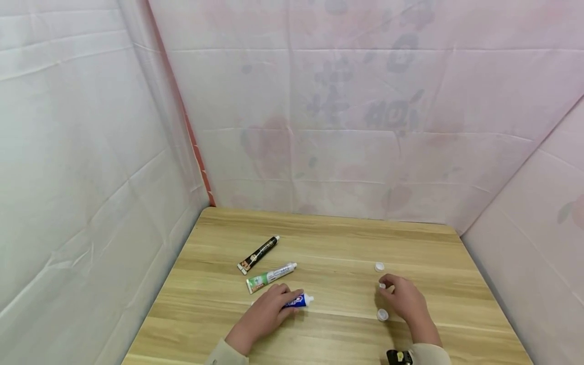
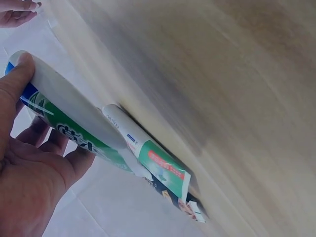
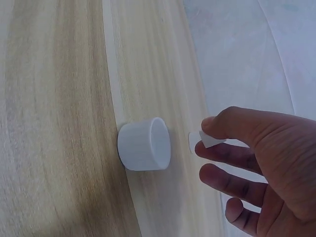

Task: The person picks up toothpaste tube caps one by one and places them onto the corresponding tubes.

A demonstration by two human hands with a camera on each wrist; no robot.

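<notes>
My left hand grips a toothpaste tube low over the table, its blue end and white uncapped-looking nozzle pointing right. In the left wrist view the same tube shows green and white along its body, thumb on one side and fingers on the other. My right hand pinches a small white cap between thumb and index finger, the other fingers loosely bent. One round white cap stands on the table just nearer than this hand, and another white cap lies just beyond it.
Beyond my left hand lie a green-and-white toothpaste tube and a black one, both slanting with nozzles to the right. The wooden table is bordered by pale cloth walls at the back and both sides.
</notes>
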